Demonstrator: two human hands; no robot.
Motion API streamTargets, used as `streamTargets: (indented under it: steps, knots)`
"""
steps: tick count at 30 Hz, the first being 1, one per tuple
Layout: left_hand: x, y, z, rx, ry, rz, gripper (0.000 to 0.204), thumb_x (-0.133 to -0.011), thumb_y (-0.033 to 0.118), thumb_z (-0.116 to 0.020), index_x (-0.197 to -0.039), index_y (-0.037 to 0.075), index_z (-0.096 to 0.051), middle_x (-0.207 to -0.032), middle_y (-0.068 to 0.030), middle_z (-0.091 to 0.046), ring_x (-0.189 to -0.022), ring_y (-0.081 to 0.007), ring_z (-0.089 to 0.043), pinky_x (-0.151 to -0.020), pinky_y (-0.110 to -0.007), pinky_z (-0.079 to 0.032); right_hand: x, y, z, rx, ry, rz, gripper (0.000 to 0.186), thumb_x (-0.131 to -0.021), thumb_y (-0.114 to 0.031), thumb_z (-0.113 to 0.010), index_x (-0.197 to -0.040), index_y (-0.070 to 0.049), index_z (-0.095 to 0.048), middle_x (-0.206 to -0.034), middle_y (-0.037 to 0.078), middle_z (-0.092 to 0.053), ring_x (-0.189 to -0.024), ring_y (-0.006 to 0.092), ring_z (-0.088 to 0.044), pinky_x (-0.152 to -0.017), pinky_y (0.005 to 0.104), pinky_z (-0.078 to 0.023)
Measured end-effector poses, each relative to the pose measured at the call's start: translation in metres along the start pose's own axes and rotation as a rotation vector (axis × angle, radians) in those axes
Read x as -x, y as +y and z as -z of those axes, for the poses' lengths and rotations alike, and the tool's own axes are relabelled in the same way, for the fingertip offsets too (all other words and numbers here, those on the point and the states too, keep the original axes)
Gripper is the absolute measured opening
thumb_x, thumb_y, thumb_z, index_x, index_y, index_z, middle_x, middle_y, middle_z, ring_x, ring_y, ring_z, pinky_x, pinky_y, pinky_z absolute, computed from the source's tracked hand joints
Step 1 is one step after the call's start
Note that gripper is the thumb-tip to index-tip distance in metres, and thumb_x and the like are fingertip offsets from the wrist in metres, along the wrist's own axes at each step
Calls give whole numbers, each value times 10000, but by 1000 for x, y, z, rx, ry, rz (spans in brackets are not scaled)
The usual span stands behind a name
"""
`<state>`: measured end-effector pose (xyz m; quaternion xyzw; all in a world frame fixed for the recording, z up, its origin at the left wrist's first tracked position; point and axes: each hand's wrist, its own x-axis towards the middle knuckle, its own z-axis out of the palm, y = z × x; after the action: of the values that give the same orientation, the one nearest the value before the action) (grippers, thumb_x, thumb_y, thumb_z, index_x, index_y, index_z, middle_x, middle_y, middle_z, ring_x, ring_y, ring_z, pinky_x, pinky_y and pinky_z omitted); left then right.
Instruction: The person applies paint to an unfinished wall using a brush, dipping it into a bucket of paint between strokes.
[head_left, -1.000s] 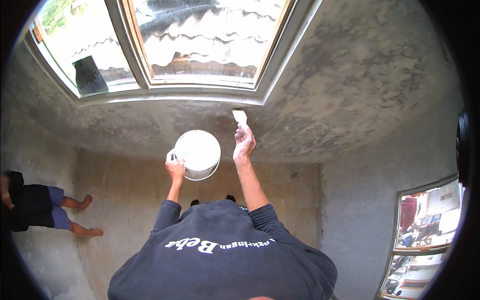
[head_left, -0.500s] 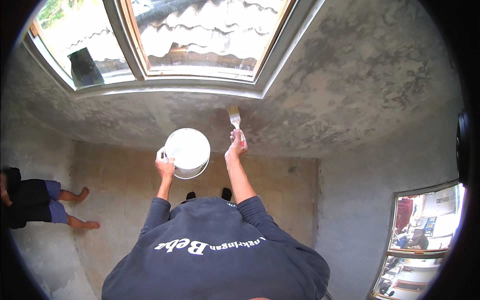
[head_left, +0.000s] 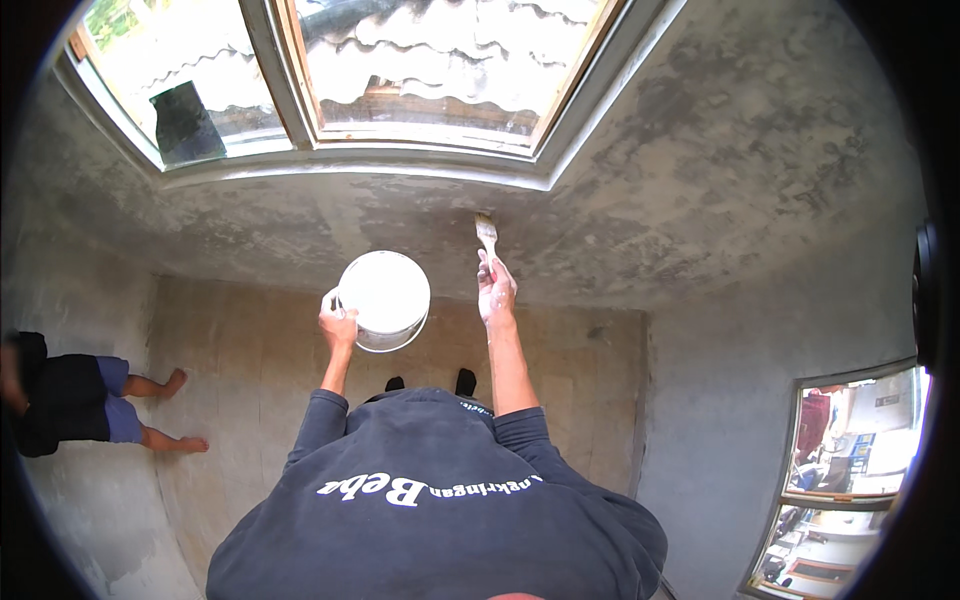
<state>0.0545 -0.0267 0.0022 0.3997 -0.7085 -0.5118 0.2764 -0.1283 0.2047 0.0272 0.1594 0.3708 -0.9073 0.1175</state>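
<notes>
My left hand [head_left: 338,320] is closed on the rim of a round white bucket [head_left: 384,293], whose inside shows bright white. My right hand [head_left: 497,290] grips a paintbrush [head_left: 487,237] by its handle, bristles pointing away from me. White smears mark the right hand's fingers and wrist. The bristles are at the patchy grey wall [head_left: 400,215] below the window; whether they touch it I cannot tell. Bucket and brush are apart, with the brush to the right.
A wood-framed window [head_left: 420,145] is set in the wall ahead, with corrugated roofing outside. At the left stands another person [head_left: 80,395] in dark top and blue shorts. A second window [head_left: 840,440] is in the right wall. My dark shoes [head_left: 466,381] rest on the brownish floor [head_left: 250,370].
The view has shifted slightly. My right hand has turned, and the brush now tilts with its bristles further left of the hand. The left hand keeps its hold on the bucket.
</notes>
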Motion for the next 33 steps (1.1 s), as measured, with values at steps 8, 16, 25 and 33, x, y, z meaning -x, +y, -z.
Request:
streamTargets:
  steps: [8, 16, 25, 33]
  knots:
    - [-11, -2, 13, -48, -45, -35, 442, -655, 5, -621, -1095, 24, -594, -963, -142, -665, -866, -249, -648, -768, -354, -511, 28, -28, -54, 174, -112, 303, 298, -878, -75, -566, -1133, 79, -587, -972, 130, -681, -573, 19, -460, -477, 173, -345]
    - [-19, 10, 24, -39, -92, -6, 447, -654, 18, -626, -1100, 16, -590, -978, -168, -670, -919, -277, -653, -817, -363, -503, 13, 9, -39, 180, 47, 364, 268, -864, -104, -624, -1067, 71, -617, -870, 132, -685, -504, 3, -413, -413, 163, -285]
    - [-32, 1, 25, -1, -146, 21, 429, -672, -17, -619, -1099, 25, -589, -959, -119, -661, -849, -216, -641, -730, -345, -524, -24, 63, 1, 424, 225, 219, 211, -869, -131, -587, -913, 70, -634, -801, 144, -684, -479, 80, -492, -432, 223, -396]
    - [-40, -2, 16, 4, -145, -56, 436, -676, -26, -607, -1107, 33, -588, -921, -126, -663, -790, -218, -647, -622, -345, -554, -18, 63, 5, 520, 272, 82, 191, -874, -109, -565, -881, 75, -618, -672, 75, -609, -495, 90, -504, -431, 228, -412]
